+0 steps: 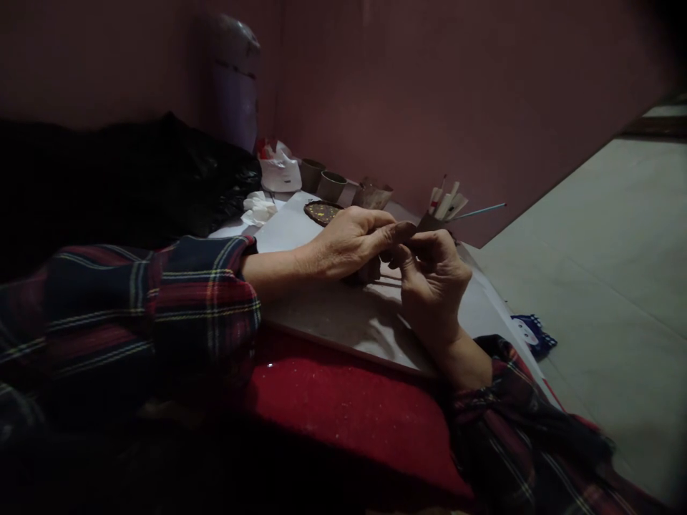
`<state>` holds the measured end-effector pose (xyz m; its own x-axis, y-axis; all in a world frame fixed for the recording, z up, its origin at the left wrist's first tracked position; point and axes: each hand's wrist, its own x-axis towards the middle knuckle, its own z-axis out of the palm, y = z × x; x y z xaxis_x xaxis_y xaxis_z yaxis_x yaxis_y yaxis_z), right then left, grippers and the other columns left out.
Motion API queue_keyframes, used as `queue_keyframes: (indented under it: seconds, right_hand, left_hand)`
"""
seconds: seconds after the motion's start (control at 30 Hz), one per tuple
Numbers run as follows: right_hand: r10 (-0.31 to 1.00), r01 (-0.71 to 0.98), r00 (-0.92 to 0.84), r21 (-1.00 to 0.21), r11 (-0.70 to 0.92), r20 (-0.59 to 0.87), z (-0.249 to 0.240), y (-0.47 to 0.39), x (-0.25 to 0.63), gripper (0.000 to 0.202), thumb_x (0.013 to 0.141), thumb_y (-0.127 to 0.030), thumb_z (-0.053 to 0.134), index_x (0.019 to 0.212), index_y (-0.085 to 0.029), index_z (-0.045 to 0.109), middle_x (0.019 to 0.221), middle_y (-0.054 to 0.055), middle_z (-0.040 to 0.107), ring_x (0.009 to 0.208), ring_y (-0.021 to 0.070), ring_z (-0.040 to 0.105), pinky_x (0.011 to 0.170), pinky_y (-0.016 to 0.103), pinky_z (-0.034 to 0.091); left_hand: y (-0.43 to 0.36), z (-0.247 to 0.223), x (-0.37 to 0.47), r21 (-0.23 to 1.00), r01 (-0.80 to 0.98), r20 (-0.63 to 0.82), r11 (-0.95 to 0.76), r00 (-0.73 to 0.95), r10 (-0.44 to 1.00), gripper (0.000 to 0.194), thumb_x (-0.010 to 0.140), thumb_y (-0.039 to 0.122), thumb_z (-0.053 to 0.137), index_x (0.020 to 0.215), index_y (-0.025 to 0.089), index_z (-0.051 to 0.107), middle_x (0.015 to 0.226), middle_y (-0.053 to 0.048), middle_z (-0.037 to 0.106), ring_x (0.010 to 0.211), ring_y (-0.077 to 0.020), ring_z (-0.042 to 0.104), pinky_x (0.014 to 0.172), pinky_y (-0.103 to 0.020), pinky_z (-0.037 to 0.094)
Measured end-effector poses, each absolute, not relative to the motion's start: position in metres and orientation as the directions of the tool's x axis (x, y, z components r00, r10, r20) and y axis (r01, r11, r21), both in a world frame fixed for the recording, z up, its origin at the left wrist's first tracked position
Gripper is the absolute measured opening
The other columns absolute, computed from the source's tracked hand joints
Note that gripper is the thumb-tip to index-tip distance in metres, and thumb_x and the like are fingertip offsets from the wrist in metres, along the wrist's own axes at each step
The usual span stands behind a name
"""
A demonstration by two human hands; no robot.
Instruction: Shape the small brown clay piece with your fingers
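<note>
Meeting above a pale board [333, 315], a person's two bare hands come together at the fingertips, where shadow and the fingers themselves hide whether a small item is held. The right hand [434, 279] has its thumb and forefinger closed in a pinch; the left hand [348, 244] reaches across with its thumb extended, its grip impossible to tell. Just beyond the left hand, a dark round dish [320, 212] flecked with yellow sits on the board. Behind stand two dark cups [333, 187], a brownish container [374, 194] and, near the right hand, a bunch of pale sticks [444, 204] with a thin blue rod [483, 211]. Crumpled white tissue [259, 208] lies to the left, beside black plastic [198, 168]. A red surface [343, 400] shows below the board's near edge.
</note>
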<state>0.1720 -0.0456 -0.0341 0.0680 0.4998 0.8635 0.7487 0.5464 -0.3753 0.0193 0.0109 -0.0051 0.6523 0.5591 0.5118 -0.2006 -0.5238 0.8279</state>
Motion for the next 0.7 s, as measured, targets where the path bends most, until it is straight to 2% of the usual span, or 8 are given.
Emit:
queue_keyframes:
  seconds: [0.07,0.13,0.23,0.33,0.47,0.7]
  right_hand:
    - [0.513,0.716,0.092,-0.414,0.561,0.853,-0.0335,-0.0455,0.1718,0.01,0.092,-0.031,0.06,0.089,-0.022,0.061,0.075,-0.004,0.063,0.064,0.0105,0.06,0.06,0.025,0.049]
    - [0.495,0.704,0.102,-0.414,0.577,0.863,-0.0322,-0.0458,0.1705,0.012,0.094,-0.029,0.057,0.086,-0.022,0.06,0.073,-0.004,0.063,0.064,0.0097,0.06,0.061,0.024,0.048]
    - [0.487,0.709,0.08,-0.392,0.586,0.87,-0.0302,-0.0466,0.1679,0.016,0.097,-0.029,0.054,0.084,-0.021,0.059,0.073,-0.004,0.064,0.063,0.0093,0.059,0.061,0.024,0.048]
    - [0.541,0.679,0.077,-0.441,0.586,0.837,-0.0302,-0.047,0.1669,0.02,0.1,-0.032,0.046,0.092,-0.021,0.061,0.073,-0.003,0.062,0.062,0.0095,0.058,0.06,0.025,0.048]
    - [0.579,0.676,0.08,-0.471,0.566,0.811,-0.0314,-0.048,0.1669,0.023,0.101,-0.034,0.043,0.098,-0.022,0.061,0.075,-0.002,0.062,0.065,0.0106,0.058,0.06,0.025,0.048]
    - [0.566,0.659,0.036,-0.446,0.606,0.823,-0.0326,-0.0504,0.167,0.011,0.097,-0.028,0.052,0.103,-0.023,0.06,0.084,-0.001,0.065,0.071,0.0122,0.063,0.066,0.029,0.052]
  left_hand:
    - [0.0124,-0.0059,0.0203,0.806,-0.195,0.532,-0.559,0.653,0.539,0.035,0.086,0.049,0.064,0.084,0.014,0.063,0.063,-0.001,0.063,0.051,-0.0086,0.055,0.044,-0.02,0.041]
    - [0.0143,-0.0075,0.0219,0.769,-0.172,0.571,-0.616,0.619,0.539,0.022,0.079,0.032,0.073,0.086,0.013,0.063,0.071,-0.001,0.064,0.059,-0.0087,0.056,0.051,-0.02,0.044]
    - [0.016,-0.0094,0.0232,0.709,-0.109,0.628,-0.696,0.548,0.553,0.012,0.075,0.017,0.072,0.081,0.012,0.064,0.07,0.001,0.063,0.065,-0.0093,0.056,0.058,-0.02,0.045]
    - [0.016,-0.0095,0.0221,0.672,-0.039,0.645,-0.74,0.521,0.559,0.009,0.081,0.021,0.066,0.084,0.012,0.066,0.067,0.001,0.063,0.063,-0.0097,0.055,0.058,-0.021,0.042]
    - [0.016,-0.0088,0.0213,0.626,0.068,0.662,-0.777,0.481,0.575,0.013,0.086,0.022,0.061,0.09,0.012,0.069,0.074,-0.001,0.068,0.067,-0.0105,0.058,0.063,-0.022,0.042]
    - [0.017,-0.0056,0.0239,0.578,0.085,0.72,-0.812,0.414,0.556,0.011,0.083,0.018,0.061,0.078,0.013,0.069,0.062,0.003,0.061,0.06,-0.0089,0.051,0.058,-0.021,0.039]
